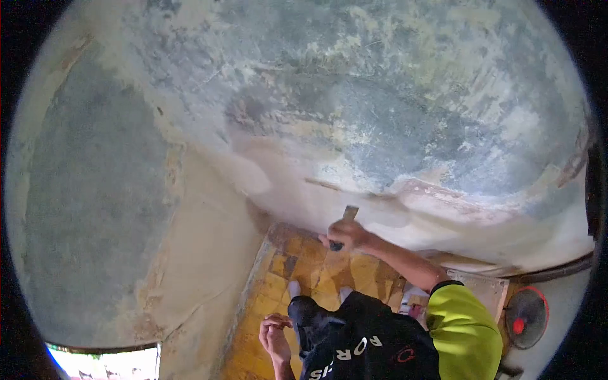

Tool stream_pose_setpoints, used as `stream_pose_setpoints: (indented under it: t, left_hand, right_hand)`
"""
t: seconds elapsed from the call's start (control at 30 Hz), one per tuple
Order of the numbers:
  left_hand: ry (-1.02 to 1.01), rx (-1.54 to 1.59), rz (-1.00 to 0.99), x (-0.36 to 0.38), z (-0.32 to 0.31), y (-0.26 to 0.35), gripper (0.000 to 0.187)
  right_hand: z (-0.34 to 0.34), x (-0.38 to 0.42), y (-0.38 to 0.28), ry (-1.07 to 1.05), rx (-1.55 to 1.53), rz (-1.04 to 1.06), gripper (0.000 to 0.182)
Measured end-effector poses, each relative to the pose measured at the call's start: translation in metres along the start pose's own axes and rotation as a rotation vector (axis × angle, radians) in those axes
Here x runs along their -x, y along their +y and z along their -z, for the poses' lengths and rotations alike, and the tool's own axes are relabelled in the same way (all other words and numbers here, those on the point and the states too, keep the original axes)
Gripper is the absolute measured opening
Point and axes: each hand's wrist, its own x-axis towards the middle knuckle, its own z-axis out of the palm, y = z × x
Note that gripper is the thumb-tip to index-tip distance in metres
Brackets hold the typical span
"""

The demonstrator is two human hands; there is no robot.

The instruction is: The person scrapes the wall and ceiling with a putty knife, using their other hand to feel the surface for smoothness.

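Note:
My right hand (347, 235) is closed around the dark handle of a scraper (350, 213), its flat metal blade pointing up toward the wall. Just beyond the blade is the pale lower part of the wall (380, 215), and higher up the wall (405, 126) shows patchy grey-green and whitish areas. My left hand (274, 332) hangs low beside my dark shirt, its fingers bent together; whether anything is between them cannot be made out.
Yellow floor tiles (310, 259) lie below, with my feet on them. A second wall (202, 247) meets the first at a corner on the left. At the right stand a fan (527, 316) and a pale board (484, 291). A bright opening (107, 365) shows at the lower left.

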Motion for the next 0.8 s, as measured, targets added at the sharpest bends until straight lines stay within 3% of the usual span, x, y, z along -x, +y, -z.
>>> stream_pose_setpoints:
  t: [0.03,0.13,0.23,0.4,0.47,0.67,0.8]
  left_hand:
    - [-0.033,-0.003,-0.003,-0.006,0.004,0.0,0.025]
    - [-0.11,-0.004,-0.006,-0.026,0.015,-0.001,0.033]
    - [-0.146,0.041,0.007,-0.052,0.022,-0.001,0.039]
    - [-0.185,0.173,0.101,-0.102,0.039,-0.004,0.042]
    - [-0.328,0.183,0.09,-0.135,0.054,-0.015,0.043]
    - [-0.452,0.029,0.145,-0.219,0.064,0.003,0.035]
    - [-0.674,-0.011,0.183,-0.241,0.046,0.017,0.033]
  right_hand:
    - [-0.015,0.022,-0.001,-0.061,-0.066,-0.037,0.021]
    - [-0.033,0.031,-0.047,-0.097,-0.276,-0.422,0.021]
    - [-0.067,0.052,-0.068,0.047,-0.173,-0.42,0.027]
    - [-0.104,0.084,-0.091,-0.056,0.045,-0.755,0.03]
    - [-0.105,0.069,-0.096,0.165,-0.083,-0.859,0.029]
    - [-0.045,0.028,-0.112,0.252,-0.157,-1.052,0.016]
    - [0.012,-0.015,-0.123,0.407,0.248,-0.931,0.032]
